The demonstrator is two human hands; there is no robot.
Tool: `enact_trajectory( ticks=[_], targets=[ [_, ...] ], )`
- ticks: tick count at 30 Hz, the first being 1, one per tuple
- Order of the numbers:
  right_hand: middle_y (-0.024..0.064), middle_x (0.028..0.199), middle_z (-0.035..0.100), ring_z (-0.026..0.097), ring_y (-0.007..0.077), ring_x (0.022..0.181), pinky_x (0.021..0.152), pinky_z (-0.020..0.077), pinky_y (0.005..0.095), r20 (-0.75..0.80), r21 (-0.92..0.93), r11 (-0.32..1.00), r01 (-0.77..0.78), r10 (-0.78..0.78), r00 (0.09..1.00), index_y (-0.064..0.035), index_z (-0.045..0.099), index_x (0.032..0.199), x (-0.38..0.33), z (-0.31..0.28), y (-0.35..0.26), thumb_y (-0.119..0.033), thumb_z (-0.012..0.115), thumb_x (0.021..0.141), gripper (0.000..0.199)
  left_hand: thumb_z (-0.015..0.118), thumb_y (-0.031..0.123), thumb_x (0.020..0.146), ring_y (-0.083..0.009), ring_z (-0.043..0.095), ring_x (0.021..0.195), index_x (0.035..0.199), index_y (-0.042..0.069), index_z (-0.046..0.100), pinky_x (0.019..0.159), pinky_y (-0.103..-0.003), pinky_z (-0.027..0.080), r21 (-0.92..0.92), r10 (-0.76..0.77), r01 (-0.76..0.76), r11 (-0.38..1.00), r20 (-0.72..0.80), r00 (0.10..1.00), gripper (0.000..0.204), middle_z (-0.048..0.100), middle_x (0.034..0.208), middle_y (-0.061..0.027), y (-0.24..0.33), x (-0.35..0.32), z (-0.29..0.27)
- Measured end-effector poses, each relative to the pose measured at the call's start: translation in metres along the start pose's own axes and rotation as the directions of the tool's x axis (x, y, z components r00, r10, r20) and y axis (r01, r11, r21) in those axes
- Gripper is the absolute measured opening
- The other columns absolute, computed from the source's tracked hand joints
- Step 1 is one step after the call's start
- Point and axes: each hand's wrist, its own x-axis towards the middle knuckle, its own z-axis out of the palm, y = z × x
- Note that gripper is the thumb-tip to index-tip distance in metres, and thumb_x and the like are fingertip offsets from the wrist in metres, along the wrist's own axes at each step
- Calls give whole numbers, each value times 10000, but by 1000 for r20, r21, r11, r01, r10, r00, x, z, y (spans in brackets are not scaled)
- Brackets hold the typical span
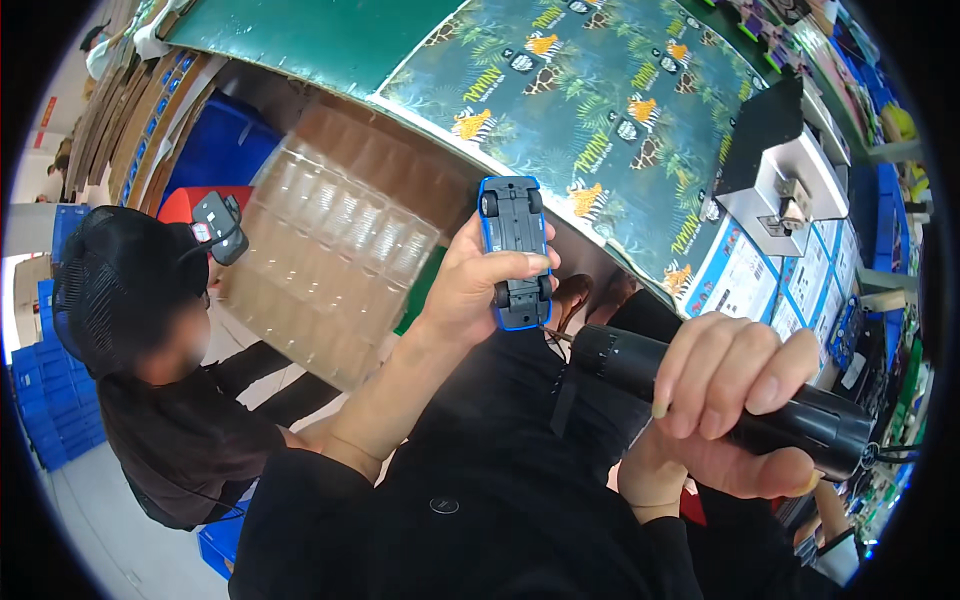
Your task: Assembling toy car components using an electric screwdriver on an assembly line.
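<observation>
A blue toy car (516,235) lies upside down in my left hand (470,270), its black underside and wheels facing up. My left thumb presses across the chassis near one pair of wheels, and the fingers wrap behind the body. In my right hand (735,390) is a black electric screwdriver (625,362), held level with the fingers curled over its barrel. Its thin bit points left and reaches the near end of the car; whether it touches the car I cannot tell. A cable leaves the screwdriver's back end.
A table (290,35) with a patterned printed sheet (570,110) stands ahead. On its right sits a metal fixture (790,190) beside blue-and-white printed sheets (745,275). A carton with clear plastic trays (340,215) is at left, near a seated person in a black cap (120,290).
</observation>
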Motion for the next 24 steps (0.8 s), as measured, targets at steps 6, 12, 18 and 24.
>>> enact_trajectory(
  ticks=[6,12,18,24],
  targets=[
    [14,690,572,576,142,521,515,508,291,-10,8,1000,14,-14,1000,-81,489,980,-9,-5,-7,-574,732,813,575,674,-76,760,-217,668,912,1374,45,455,726,-379,587,12,-33,33,999,42,999,663,621,1079,-105,-1,-7,20],
    [50,718,606,602,176,546,545,525,308,113,70,997,-14,6,994,-53,519,985,-5,-12,-12,-465,847,743,580,688,-67,759,-210,671,902,1277,41,506,727,-369,584,52,-45,43,998,42,998,560,623,1071,-99,-1,-11,32],
    [24,682,617,631,146,522,536,556,280,504,36,999,-40,17,864,-56,551,924,20,-25,-17,-457,824,782,505,702,-46,758,-207,673,880,1196,21,525,718,-369,583,104,-221,216,971,48,974,477,624,1044,-99,1,-9,57],
    [40,668,632,644,162,526,554,568,280,609,109,990,-90,6,793,-37,570,903,23,-37,-28,-444,870,729,535,722,-32,739,-194,679,753,1151,23,526,678,-337,573,75,-266,260,963,85,960,460,636,939,-92,-9,-6,73]
  ],
)
